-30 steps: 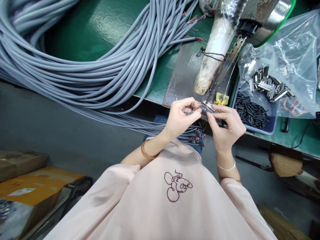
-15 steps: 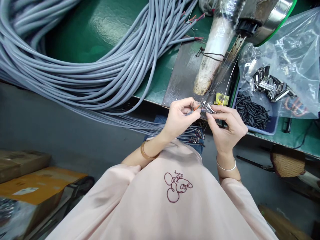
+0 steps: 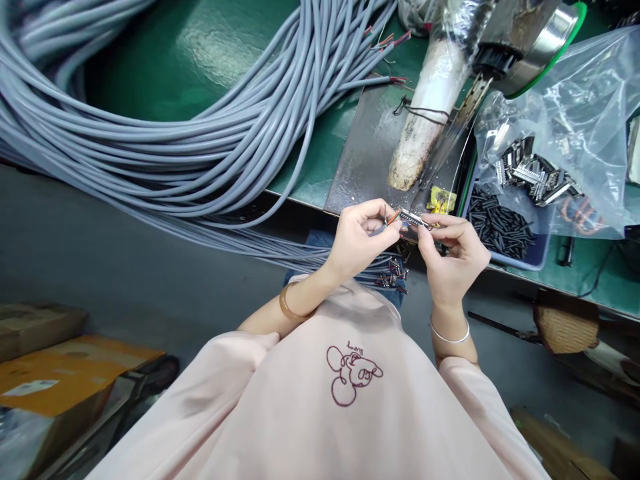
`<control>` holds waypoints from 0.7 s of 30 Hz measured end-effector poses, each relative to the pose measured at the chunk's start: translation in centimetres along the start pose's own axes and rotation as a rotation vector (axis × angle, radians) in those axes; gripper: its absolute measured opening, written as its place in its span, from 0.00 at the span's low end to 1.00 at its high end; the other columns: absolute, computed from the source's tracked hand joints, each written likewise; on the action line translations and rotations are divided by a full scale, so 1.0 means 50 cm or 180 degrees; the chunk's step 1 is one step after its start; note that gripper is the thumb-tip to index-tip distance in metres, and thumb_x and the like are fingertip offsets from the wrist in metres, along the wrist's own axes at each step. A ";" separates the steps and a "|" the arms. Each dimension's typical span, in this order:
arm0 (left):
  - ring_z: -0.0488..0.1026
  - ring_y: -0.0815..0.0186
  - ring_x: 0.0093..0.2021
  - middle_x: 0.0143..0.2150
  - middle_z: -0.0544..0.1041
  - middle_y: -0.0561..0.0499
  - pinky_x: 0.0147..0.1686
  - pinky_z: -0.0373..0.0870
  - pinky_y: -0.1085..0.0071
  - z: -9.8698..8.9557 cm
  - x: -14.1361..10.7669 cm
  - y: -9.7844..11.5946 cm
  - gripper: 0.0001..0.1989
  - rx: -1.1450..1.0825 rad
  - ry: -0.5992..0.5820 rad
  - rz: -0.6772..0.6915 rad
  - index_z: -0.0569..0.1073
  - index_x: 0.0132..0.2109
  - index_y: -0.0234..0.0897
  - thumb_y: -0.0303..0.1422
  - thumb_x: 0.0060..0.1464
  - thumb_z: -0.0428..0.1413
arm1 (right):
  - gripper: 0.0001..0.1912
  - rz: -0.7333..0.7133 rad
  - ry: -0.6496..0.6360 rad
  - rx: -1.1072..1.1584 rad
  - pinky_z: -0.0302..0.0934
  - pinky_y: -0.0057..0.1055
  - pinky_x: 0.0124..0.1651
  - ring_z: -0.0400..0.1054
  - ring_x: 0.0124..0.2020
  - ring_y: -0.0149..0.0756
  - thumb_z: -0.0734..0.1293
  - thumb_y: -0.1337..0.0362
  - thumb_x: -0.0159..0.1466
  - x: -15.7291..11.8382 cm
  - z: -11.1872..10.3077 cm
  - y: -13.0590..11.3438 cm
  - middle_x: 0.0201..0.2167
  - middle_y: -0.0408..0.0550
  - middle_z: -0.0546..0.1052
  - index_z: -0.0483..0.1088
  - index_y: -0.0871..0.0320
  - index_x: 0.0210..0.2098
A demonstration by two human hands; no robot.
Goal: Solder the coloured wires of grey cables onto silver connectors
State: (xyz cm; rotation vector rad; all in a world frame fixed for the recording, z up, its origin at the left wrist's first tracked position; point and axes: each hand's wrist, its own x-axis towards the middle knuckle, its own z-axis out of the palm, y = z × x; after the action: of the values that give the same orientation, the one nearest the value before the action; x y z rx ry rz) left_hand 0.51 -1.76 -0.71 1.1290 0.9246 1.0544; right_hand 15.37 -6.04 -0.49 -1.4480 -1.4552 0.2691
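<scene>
My left hand [image 3: 367,233] is closed in a pinch on the end of a grey cable, whose thin coloured wires [image 3: 393,217] stick out past the fingertips. A small metal multi-pin connector [image 3: 413,219] sits between the two hands. The fingers and thumb of my right hand [image 3: 453,250] are closed on its right end. Its left end is close to the wires; whether they are joined to it I cannot tell. Just beyond the hands is the blunt, stained tip of a white wrapped soldering stand [image 3: 403,175], over a dark plate [image 3: 360,153].
A large bundle of grey cables [image 3: 240,153] covers the left of the green table. To the right, a blue bin [image 3: 537,260] holds black sleeves [image 3: 500,223], beside a clear bag of metal connectors [image 3: 537,173]. Wired connectors [image 3: 393,275] lie over my lap. A solder spool [image 3: 545,53] stands behind.
The connector has turned so that its row of pins shows more plainly. My right hand has shifted slightly left and down; my left hand stays nearly in place.
</scene>
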 end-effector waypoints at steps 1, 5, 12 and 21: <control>0.59 0.79 0.20 0.26 0.70 0.56 0.19 0.56 0.79 0.000 0.000 -0.001 0.07 0.0014 0.0026 0.0046 0.68 0.28 0.34 0.27 0.51 0.59 | 0.09 -0.0053 0.0009 -0.0017 0.74 0.31 0.38 0.79 0.40 0.35 0.71 0.66 0.63 0.000 0.000 -0.001 0.36 0.44 0.82 0.67 0.55 0.29; 0.62 0.77 0.23 0.27 0.69 0.56 0.24 0.61 0.79 0.002 0.001 -0.002 0.07 0.0157 0.0117 0.0180 0.67 0.28 0.34 0.25 0.51 0.58 | 0.08 -0.0402 0.0042 -0.0176 0.74 0.35 0.42 0.79 0.40 0.35 0.72 0.68 0.62 0.004 -0.003 -0.003 0.37 0.43 0.82 0.69 0.55 0.30; 0.62 0.76 0.24 0.27 0.67 0.56 0.26 0.61 0.77 0.006 0.007 -0.007 0.07 0.0221 0.0161 0.0292 0.66 0.28 0.35 0.25 0.52 0.57 | 0.07 -0.0657 0.0025 -0.0327 0.75 0.36 0.44 0.78 0.40 0.34 0.74 0.68 0.60 0.008 -0.003 0.004 0.38 0.42 0.82 0.72 0.54 0.32; 0.60 0.75 0.24 0.26 0.65 0.55 0.26 0.60 0.76 0.010 0.006 -0.003 0.08 0.0462 0.0303 0.0338 0.65 0.28 0.36 0.25 0.52 0.56 | 0.06 -0.0585 0.0019 -0.0294 0.75 0.37 0.44 0.78 0.40 0.34 0.75 0.68 0.60 0.017 0.001 0.002 0.37 0.42 0.82 0.73 0.54 0.31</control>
State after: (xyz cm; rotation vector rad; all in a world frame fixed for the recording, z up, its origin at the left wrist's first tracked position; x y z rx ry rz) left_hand 1.07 -1.61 -0.75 1.2681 1.0392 1.1500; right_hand 15.61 -5.29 -0.18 -1.3752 -1.6019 0.0840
